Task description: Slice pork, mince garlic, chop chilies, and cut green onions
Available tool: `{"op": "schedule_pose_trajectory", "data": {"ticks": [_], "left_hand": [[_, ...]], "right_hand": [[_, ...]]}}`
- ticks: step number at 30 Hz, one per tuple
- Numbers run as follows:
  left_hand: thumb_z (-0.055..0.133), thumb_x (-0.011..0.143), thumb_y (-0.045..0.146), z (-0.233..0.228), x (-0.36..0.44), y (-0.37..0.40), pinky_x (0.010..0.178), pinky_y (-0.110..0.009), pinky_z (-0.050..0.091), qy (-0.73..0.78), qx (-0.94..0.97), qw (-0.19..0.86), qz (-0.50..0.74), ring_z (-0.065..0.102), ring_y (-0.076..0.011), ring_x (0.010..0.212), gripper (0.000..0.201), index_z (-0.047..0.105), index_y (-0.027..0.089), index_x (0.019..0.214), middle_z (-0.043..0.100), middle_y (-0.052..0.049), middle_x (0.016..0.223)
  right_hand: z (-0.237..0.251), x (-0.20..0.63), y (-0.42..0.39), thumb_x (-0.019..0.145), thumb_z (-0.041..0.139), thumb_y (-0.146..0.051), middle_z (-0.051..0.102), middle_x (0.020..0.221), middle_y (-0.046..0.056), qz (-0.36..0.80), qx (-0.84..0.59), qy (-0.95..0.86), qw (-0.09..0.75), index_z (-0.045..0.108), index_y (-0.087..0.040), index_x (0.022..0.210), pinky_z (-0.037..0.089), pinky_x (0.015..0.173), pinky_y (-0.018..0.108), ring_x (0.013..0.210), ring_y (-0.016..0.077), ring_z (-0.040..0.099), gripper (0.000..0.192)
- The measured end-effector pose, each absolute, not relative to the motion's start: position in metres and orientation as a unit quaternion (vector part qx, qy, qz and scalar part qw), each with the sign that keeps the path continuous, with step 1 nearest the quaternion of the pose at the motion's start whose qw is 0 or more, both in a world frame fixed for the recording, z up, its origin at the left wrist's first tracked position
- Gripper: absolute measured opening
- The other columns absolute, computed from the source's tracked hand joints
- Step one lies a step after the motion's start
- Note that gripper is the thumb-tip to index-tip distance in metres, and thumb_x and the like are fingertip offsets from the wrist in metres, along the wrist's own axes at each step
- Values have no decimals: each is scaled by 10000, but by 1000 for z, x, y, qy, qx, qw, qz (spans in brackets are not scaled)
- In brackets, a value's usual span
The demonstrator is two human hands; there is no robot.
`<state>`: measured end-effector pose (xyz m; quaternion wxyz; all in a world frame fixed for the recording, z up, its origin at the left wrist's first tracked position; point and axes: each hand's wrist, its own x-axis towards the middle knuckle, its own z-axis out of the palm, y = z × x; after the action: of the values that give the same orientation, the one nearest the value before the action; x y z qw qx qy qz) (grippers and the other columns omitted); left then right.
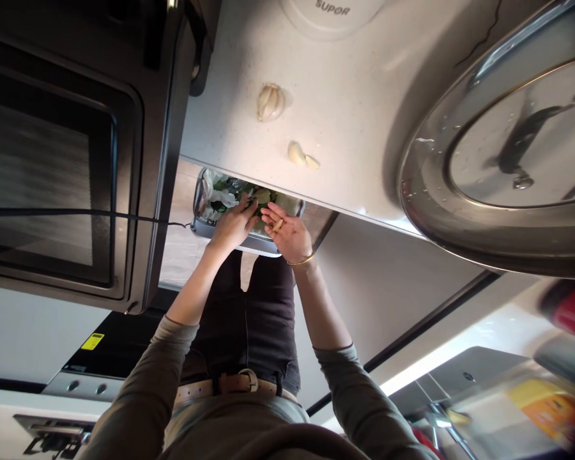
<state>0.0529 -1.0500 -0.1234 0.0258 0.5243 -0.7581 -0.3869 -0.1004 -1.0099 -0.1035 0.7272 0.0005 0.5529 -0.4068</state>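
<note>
The bin (199, 211) is half hidden under the counter (364, 128) edge; its contents are seen only as green scraps and white liner. Two garlic cloves (303, 155) and a garlic bulb (270, 102) lie on the counter above the bin. The left hand (234, 223) is spread over the bin. The right hand (287, 233) is held open, a small pale piece resting on its fingers.

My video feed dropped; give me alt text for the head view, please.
Both hands, left hand and right hand, reach over a lined waste bin of green scraps below a white counter edge. Garlic cloves and a garlic bulb lie on the counter.
</note>
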Motion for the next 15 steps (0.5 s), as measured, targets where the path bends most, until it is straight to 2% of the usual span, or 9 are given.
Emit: {"op": "schedule_pose_trajectory", "data": {"ticks": [3, 5, 8, 12, 15], "left_hand": [[590, 812, 262, -116, 52, -1047, 849, -373, 469, -758, 549, 68, -346, 608, -238, 944, 114, 683, 197, 803, 675, -90, 1005], [601, 807, 261, -109, 52, -1046, 893, -388, 449, -752, 562, 98, -329, 582, -233, 994, 127, 686, 206, 884, 657, -84, 1039], [522, 863, 255, -96, 51, -1045, 896, -371, 436, -763, 550, 105, -324, 562, -209, 1004, 252, 636, 222, 1085, 619, -84, 1095], [527, 859, 372, -83, 46, -1038, 823, -366, 443, -809, 503, 60, -298, 560, -232, 930, 277, 645, 187, 1028, 626, -95, 962], [482, 886, 334, -82, 43, -1030, 777, -345, 449, -830, 474, 43, -293, 567, -220, 872, 256, 637, 161, 993, 628, -98, 910]], "right_hand": [[-105, -98, -1008, 819, 493, -384, 670, 1097, 63, -421, 8, 553, 719, 608, -228, 1040, 507, 831, 322, 1008, 160, 613, 294], [-106, -95, -1007, 817, 526, -363, 663, 1119, 55, -435, 15, 549, 713, 589, -237, 1057, 487, 898, 338, 1061, 156, 601, 278], [-109, -87, -1006, 814, 552, -313, 674, 1084, 42, -474, 43, 535, 698, 569, -240, 1041, 458, 961, 363, 1070, 154, 606, 239], [-109, -73, -1008, 789, 576, -243, 691, 983, 17, -526, 71, 538, 655, 571, -234, 955, 471, 951, 356, 996, 159, 640, 166], [-103, -65, -1011, 787, 589, -265, 680, 989, 7, -535, 65, 540, 647, 570, -236, 915, 479, 939, 318, 1000, 148, 634, 133]]}}
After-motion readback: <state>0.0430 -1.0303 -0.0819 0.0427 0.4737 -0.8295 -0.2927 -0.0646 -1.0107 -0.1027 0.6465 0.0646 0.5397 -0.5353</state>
